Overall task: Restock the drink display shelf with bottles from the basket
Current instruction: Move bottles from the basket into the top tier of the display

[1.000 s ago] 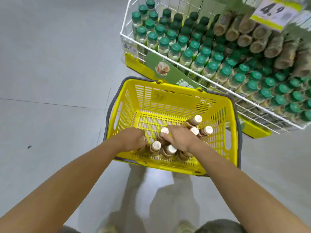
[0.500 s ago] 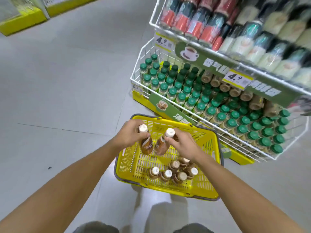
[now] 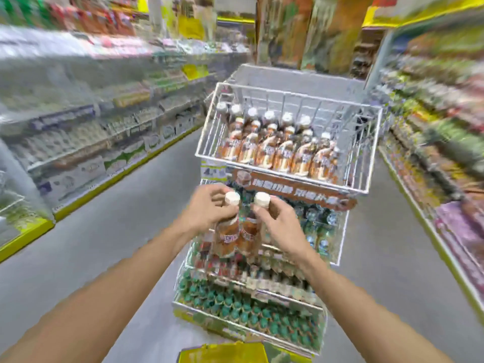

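— Brown drink under white caps: what do we have hold of?
— Two bottles, one in each hand. Our left hand (image 3: 209, 212) is curled round the neck and shoulder of the left bottle (image 3: 227, 233). Our right hand (image 3: 279, 222) wraps the right bottle (image 3: 251, 227) the same way, with its fingers closed just under the cap.
— Do the bottles touch?
— They stand upright side by side between our hands. The blur hides whether there is a gap.
— Where is the shelf from our grip?
— Above and beyond it is the wire rack (image 3: 362, 166), with rows of matching bottles (image 3: 275, 150) standing in it. Straight under our hands are lower tiers, and green-capped bottles (image 3: 243, 313) fill the lowest.
— And the basket?
— The yellow basket (image 3: 225, 353) lies well below the grip, and we see only a strip of it.
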`<state>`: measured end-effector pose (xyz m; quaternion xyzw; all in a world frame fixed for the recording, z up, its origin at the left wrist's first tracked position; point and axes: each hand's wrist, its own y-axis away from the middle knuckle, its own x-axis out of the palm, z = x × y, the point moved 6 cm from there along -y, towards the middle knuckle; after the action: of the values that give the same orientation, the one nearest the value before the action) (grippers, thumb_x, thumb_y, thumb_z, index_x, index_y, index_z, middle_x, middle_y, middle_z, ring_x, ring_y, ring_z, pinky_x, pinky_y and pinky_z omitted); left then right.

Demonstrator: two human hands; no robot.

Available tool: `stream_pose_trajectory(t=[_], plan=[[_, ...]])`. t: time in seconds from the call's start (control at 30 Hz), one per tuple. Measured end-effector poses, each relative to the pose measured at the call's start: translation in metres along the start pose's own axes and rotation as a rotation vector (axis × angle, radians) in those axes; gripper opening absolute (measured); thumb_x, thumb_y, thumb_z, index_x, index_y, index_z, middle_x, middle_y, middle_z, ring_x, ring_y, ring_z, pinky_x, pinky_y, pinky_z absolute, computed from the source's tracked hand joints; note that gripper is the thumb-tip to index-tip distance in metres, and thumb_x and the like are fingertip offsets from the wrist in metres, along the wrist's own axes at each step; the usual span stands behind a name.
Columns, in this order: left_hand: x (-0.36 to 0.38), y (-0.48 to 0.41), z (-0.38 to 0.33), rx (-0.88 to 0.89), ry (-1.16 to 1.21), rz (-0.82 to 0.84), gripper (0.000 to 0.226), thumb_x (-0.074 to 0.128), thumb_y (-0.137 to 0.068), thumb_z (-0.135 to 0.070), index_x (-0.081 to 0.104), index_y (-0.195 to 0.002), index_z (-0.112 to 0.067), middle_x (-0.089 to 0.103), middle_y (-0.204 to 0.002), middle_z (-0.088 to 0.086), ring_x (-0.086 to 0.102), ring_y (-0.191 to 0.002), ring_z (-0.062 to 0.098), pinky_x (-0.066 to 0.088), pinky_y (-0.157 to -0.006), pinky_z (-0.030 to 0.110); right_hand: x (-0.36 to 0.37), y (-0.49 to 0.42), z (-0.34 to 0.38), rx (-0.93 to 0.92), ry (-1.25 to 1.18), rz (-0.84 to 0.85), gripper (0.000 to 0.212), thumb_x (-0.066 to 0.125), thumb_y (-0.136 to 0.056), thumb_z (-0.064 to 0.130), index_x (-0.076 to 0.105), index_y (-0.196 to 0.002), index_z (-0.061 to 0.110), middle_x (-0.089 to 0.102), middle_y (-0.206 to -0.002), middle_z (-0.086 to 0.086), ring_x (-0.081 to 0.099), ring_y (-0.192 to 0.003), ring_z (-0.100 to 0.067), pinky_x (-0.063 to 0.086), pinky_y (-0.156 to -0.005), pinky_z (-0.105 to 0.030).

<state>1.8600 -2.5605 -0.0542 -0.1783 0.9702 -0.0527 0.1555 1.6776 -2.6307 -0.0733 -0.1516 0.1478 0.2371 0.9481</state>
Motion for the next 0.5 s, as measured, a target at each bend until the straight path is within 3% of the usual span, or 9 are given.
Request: stream_pose_trajectory(t=[0.07, 0.13, 0.2, 0.27, 0.33, 0.4, 0.5], plan=[[0.002, -0.022, -0.060, 0.097, -0.001, -0.012, 0.024, 0.080, -0.081, 0.006, 0.071, -0.095, -0.012, 0.074, -0.079, -0.008, 0.065, -0.074, 0.002, 0.053, -0.070, 0.009, -0.038, -0.015, 0.043, -0.053, 0.018, -0.054, 0.031, 0.070, -0.102, 0.030, 0.070, -0.111, 0.000, 0.072, -0.101, -0.016, 0.067, -0.085, -0.011, 0.044, -0.069, -0.011], [0.014, -0.047, -0.104, 0.158, 0.007, -0.016, 0.026, 0.080, -0.081, 0.004, 0.072, -0.100, -0.013, 0.076, -0.090, 0.003, 0.067, -0.080, 0.006, 0.054, -0.077, 0.015, -0.075, -0.029, 0.069, -0.082, 0.005, -0.090, 0.028, 0.071, -0.101, 0.033, 0.072, -0.106, 0.005, 0.076, -0.095, -0.009, 0.071, -0.083, 0.000, 0.052, -0.075, -0.018], [0.036, -0.071, -0.133, 0.205, 0.001, -0.003, 0.028, 0.079, -0.081, 0.004, 0.072, -0.102, -0.013, 0.075, -0.097, 0.009, 0.067, -0.087, 0.011, 0.054, -0.079, 0.014, -0.106, -0.043, 0.077, -0.086, 0.013, -0.100, 0.024, 0.072, -0.101, 0.031, 0.074, -0.108, 0.008, 0.081, -0.098, -0.008, 0.078, -0.097, -0.019, 0.062, -0.088, -0.041], [0.060, -0.098, -0.147, 0.237, -0.019, 0.009, 0.027, 0.079, -0.081, 0.002, 0.073, -0.102, -0.013, 0.076, -0.100, 0.006, 0.069, -0.088, 0.006, 0.053, -0.079, 0.013, -0.134, -0.059, 0.072, -0.095, 0.020, -0.108, 0.027, 0.070, -0.102, 0.029, 0.073, -0.111, 0.004, 0.080, -0.103, -0.015, 0.077, -0.102, -0.034, 0.059, -0.094, -0.056], [0.083, -0.128, -0.151, 0.227, 0.004, 0.032, 0.026, 0.081, -0.081, -0.002, 0.074, -0.102, -0.017, 0.078, -0.100, -0.001, 0.071, -0.087, -0.003, 0.055, -0.081, 0.012, -0.161, -0.077, 0.063, -0.119, -0.023, -0.125, 0.022, 0.069, -0.103, 0.026, 0.073, -0.112, 0.006, 0.080, -0.101, -0.011, 0.078, -0.098, -0.025, 0.064, -0.088, -0.046], [0.102, -0.158, -0.155, 0.210, 0.023, 0.060, 0.029, 0.082, -0.081, -0.007, 0.075, -0.105, -0.020, 0.079, -0.098, -0.004, 0.074, -0.094, 0.003, 0.058, -0.084, 0.019, -0.186, -0.097, 0.060, -0.143, -0.077, -0.135, 0.018, 0.067, -0.104, 0.022, 0.073, -0.115, 0.009, 0.080, -0.105, -0.008, 0.078, -0.098, -0.018, 0.065, -0.083, -0.033], [0.122, -0.196, -0.163, 0.222, 0.051, 0.076, 0.024, 0.080, -0.081, -0.008, 0.075, -0.100, -0.022, 0.081, -0.097, -0.005, 0.075, -0.093, 0.003, 0.060, -0.083, 0.021, -0.210, -0.128, 0.058, -0.138, -0.129, -0.118, 0.020, 0.066, -0.104, 0.024, 0.072, -0.120, 0.013, 0.081, -0.108, -0.002, 0.079, -0.100, -0.020, 0.064, -0.082, -0.029]])
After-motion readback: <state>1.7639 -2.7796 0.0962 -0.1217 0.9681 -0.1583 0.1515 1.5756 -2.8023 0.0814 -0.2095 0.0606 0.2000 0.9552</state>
